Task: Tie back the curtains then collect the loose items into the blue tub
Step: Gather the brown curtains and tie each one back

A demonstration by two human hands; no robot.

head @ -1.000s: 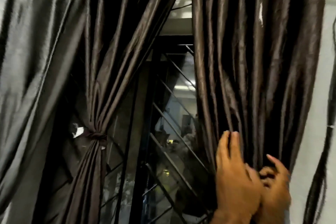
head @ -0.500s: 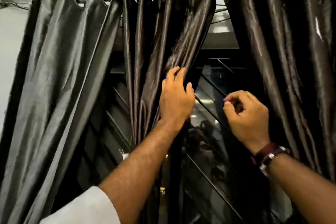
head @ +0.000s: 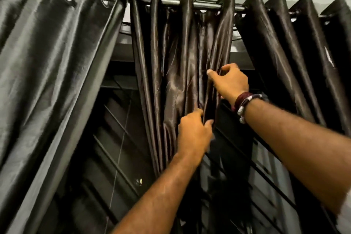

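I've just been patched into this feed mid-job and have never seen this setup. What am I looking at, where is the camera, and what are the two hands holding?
There is no machine here: a person works with bare hands, and the one camera sits on their head, looking up along both forearms. In front hang dark shiny curtains on a metal rod over a barred window. The left hand pinches the edge of the middle curtain low down. The right hand, with a wristband behind it, has its grip on the same edge higher up. No blue tub or loose items are in view.
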